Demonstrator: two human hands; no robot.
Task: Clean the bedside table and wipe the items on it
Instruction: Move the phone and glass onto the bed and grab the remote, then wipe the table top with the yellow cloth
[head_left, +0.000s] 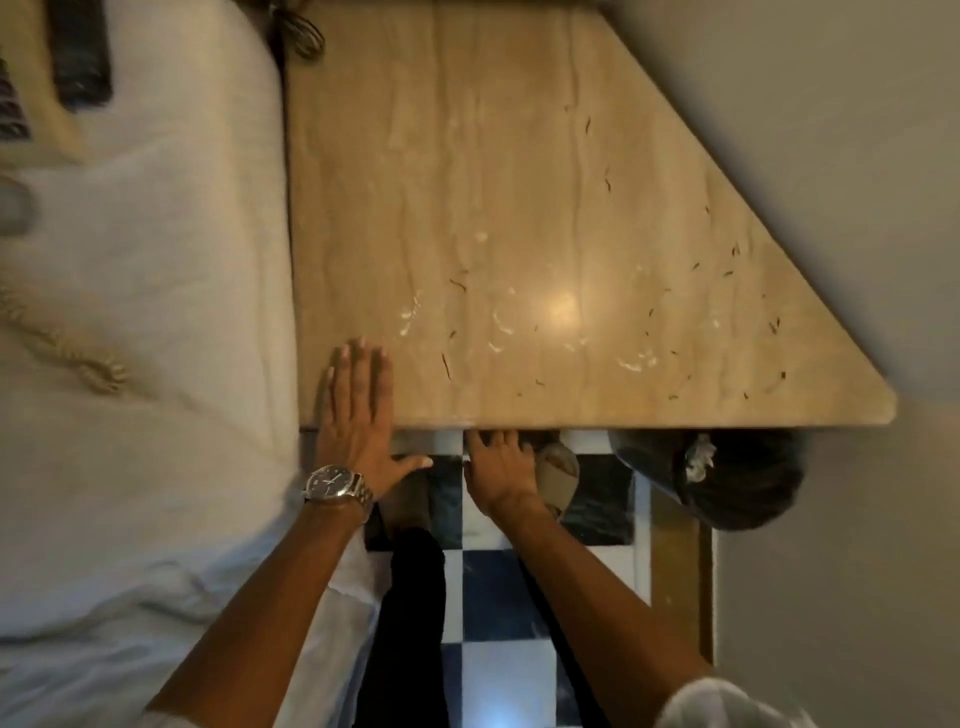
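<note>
The bedside table (519, 182) has a beige marble top shaped like a trapezoid, with white ring stains and small dark bits of debris scattered over its near half. My left hand (358, 415), with a watch on the wrist, lies flat and open on the table's near left corner. My right hand (498, 467) is just below the front edge, its fingers reaching under the rim; no cloth shows in it. No items stand on the visible tabletop.
A bed with white bedding (156, 312) borders the table on the left, with a dark remote-like object (80, 52) and a rope-like cord (62, 343) on it. A dark bin bag (727, 478) sits under the right corner. Checkered floor tiles (498, 623) lie below. Walls close the right side.
</note>
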